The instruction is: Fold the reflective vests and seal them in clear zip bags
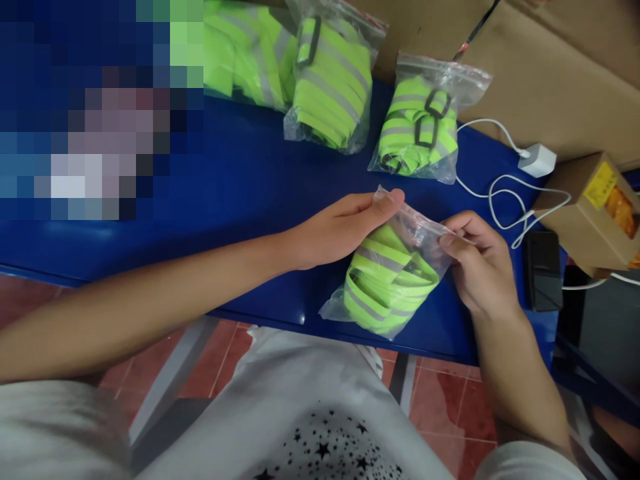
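A clear zip bag (417, 227) with a folded neon-yellow reflective strap (387, 287) inside hangs between my hands at the table's front edge. My left hand (350, 223) pinches the bag's top left corner, thumb on top. At the top right corner, my right hand (475, 260) grips the bag's edge between thumb and fingers. Grey reflective stripes run along the strap, which sits in loose loops low in the bag. Whether the zip is fully sealed I cannot tell.
Two filled bags, one bag of straps (335, 83) and another bag with black buckles (420, 123), lie at the back of the blue table (240, 173). At right are a white charger (537, 160), a black phone (544, 270) and a cardboard box (590, 213). The upper left is pixelated.
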`<state>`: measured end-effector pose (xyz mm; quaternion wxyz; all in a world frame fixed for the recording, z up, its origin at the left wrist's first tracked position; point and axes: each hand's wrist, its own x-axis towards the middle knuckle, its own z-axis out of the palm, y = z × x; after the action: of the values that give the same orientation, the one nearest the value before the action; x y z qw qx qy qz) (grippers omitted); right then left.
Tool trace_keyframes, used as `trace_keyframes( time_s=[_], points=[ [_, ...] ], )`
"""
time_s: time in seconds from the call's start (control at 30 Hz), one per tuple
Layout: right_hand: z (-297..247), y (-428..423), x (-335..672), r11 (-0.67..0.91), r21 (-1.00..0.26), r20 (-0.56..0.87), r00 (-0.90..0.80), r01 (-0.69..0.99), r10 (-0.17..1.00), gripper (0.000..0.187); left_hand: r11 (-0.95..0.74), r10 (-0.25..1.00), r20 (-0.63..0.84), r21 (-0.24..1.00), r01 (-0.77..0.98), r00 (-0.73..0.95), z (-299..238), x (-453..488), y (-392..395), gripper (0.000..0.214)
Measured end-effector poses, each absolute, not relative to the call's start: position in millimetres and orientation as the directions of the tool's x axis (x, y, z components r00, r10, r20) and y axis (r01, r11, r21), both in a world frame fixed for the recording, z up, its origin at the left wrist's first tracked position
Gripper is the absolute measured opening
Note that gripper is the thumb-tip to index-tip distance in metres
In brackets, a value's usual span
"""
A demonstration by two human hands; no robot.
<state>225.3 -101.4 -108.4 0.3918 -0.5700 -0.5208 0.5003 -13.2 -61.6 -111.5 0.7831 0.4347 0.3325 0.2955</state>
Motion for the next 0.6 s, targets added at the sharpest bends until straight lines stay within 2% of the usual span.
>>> trace_keyframes(
  time_s=[0.23,0.33,0.5,0.6],
  points=[
    [-111.0,-103.5,226.2,-0.144,-0.947,-0.172,-0.075,0.287,0.982,0.009,0.408,0.72,-0.227,0.903,-0.136,0.656,-110.7,-15.2,-61.8,0.038],
    [-111.3,-103.0,226.2,-0.156,-0.95,-0.186,-0.087,0.271,0.979,0.009,0.378,0.712,-0.201,0.917,-0.126,0.673,-112.3,-15.0,-61.3,0.039],
    [-110.3,-102.2,224.5,-0.143,-0.96,-0.174,-0.11,0.243,0.979,0.01,0.256,0.692,-0.071,0.955,-0.151,0.719,-115.6,-16.1,-59.8,0.031],
    [-109.5,-102.2,223.3,-0.139,-0.961,-0.175,-0.133,0.241,0.976,0.01,0.226,0.679,-0.071,0.967,-0.116,0.73,-117.4,-17.4,-60.0,0.035]
  ],
)
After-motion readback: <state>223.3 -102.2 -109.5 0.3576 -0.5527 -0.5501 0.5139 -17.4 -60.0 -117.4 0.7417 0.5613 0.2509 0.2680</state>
